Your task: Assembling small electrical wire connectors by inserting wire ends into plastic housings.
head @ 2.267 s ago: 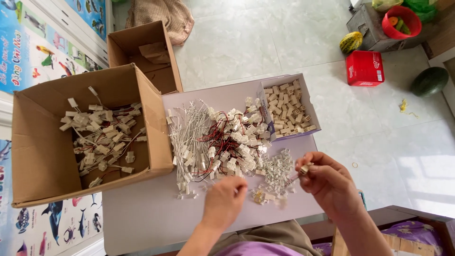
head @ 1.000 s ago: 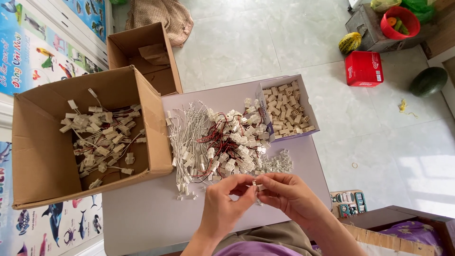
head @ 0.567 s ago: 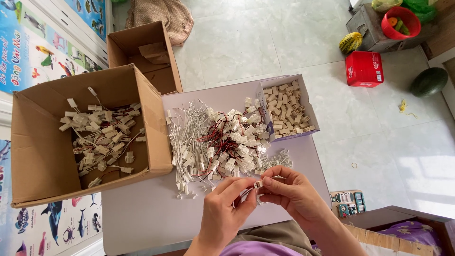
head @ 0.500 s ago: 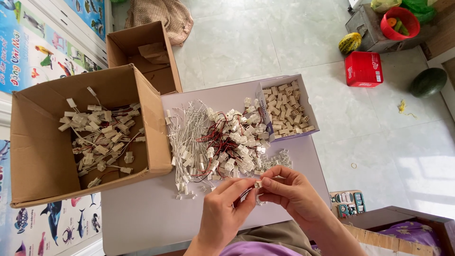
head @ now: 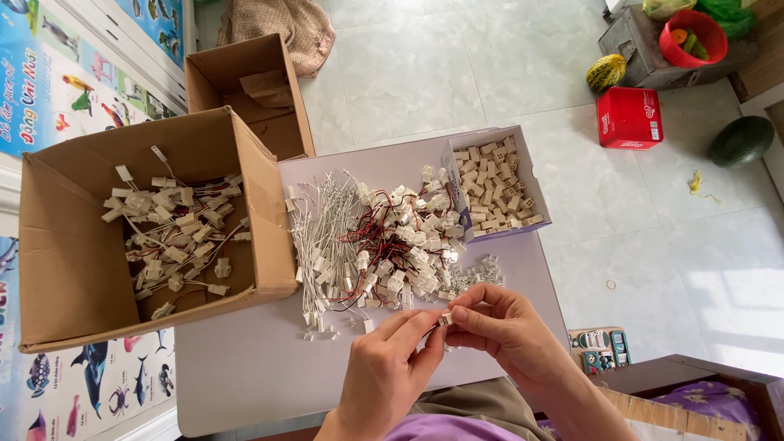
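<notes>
Together, the left hand (head: 384,377) and right hand (head: 505,328) pinch a small white connector (head: 446,318) between fingertips, just above the table (head: 245,367), near a heap of wired connectors (head: 371,245) and a cardboard box (head: 77,278).

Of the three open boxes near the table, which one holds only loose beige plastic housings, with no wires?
The small white box at the table's far right corner. The large cardboard box holds wired connectors, and the smaller cardboard box behind it holds only brown paper.

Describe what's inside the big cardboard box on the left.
The big cardboard box holds a loose heap of white connectors with red and black wires on its floor. Whatever lies beneath that heap is covered.
</notes>
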